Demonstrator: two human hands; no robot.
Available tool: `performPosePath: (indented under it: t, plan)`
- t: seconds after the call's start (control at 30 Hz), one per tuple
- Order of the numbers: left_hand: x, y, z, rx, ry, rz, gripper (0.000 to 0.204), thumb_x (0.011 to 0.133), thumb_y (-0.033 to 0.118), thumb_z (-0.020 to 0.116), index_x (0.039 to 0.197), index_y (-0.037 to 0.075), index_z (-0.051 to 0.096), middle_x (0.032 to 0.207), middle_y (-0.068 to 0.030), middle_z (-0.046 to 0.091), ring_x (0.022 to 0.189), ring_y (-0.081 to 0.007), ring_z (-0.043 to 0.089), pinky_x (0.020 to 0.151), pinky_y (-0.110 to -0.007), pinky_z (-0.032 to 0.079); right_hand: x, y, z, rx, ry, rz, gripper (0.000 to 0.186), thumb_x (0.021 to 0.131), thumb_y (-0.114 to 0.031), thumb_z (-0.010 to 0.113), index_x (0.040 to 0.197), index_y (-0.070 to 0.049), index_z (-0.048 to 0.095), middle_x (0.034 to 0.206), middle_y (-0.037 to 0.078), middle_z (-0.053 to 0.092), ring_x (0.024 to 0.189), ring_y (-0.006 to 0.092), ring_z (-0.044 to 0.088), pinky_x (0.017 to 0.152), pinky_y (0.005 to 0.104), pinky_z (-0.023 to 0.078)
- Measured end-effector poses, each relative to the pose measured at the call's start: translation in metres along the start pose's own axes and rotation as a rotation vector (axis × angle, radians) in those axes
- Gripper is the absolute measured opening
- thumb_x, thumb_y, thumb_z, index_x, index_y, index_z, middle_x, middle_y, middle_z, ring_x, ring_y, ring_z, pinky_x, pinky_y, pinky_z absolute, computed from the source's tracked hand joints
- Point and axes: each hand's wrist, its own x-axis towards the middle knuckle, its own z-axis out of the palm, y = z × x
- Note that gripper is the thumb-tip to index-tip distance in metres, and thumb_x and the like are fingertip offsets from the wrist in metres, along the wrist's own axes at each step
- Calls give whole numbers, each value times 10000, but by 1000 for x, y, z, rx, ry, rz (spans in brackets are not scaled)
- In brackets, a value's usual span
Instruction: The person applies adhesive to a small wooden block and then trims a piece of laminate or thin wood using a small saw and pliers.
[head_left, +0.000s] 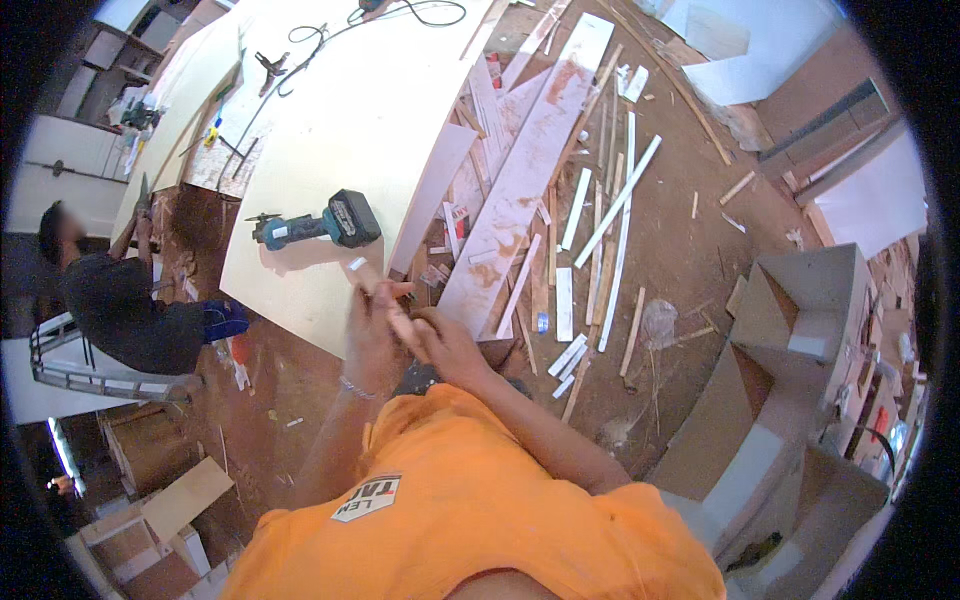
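Both hands, left hand (372,335) and right hand (437,340), pinch a small pale piece (358,265) above the cream board (340,150).

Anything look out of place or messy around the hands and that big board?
Yes. Offcut strips lie scattered at all angles over the dirt floor right of the board. A cordless drill lies on its side near the board's edge. The left hand and right hand meet over that edge; whether they hold anything is too blurred to tell.

Wearing an orange short-sleeved shirt (470,500) with a white-and-black patch (367,497); thin beaded bracelet (357,388) on left wrist.
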Motion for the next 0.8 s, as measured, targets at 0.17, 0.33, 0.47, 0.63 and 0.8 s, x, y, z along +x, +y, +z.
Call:
performPosePath:
  t: [0.17, 0.33, 0.47, 0.63, 0.8]
  plan:
    - [14, -21, 46, 71, -67, 9, 410, 1069, 358, 554, 1230, -18, 564, 1134, -130, 715, 980, -144, 682, 815, -279, 558, -9, -31, -61, -72, 141, -95, 342, 1021, -307, 584, 1238, -44, 606, 1140, 251, 679, 1079, 429, 659, 927, 498, 507]
    - [50, 0, 84, 56, -138, 45, 382, 1040, 292, 619, 1255, -20, 569, 1125, -125, 733, 945, -147, 702, 784, -281, 592, 6, -29, -124, -247, 133, -123, 339, 974, -287, 661, 1216, -51, 630, 1137, 222, 659, 1099, 403, 635, 944, 484, 497]
    - [120, 28, 110, 211, -141, 59, 317, 1022, 213, 633, 1207, -43, 643, 1069, -123, 741, 910, -154, 714, 780, -271, 605, 37, -6, -178, -483, 220, -125, 384, 952, -291, 693, 1252, -60, 628, 1178, 187, 652, 1108, 400, 629, 950, 484, 502]
    - [239, 54, 132, -60, -30, 81, 314, 1001, 187, 647, 1203, -52, 656, 1021, -135, 753, 887, -176, 729, 825, -273, 587, 121, -15, -260, -475, 338, -32, 441, 992, -308, 642, 1362, -84, 558, 1223, 256, 641, 1129, 461, 626, 940, 512, 511]
    - [380, 45, 143, 352, 81, 321, 259, 985, 167, 617, 1136, -30, 689, 1001, -136, 762, 936, -194, 732, 840, -328, 576, 244, -28, -331, -311, 278, -33, 591, 973, -365, 674, 1484, -153, 464, 1208, 302, 649, 1111, 487, 638, 958, 535, 500]
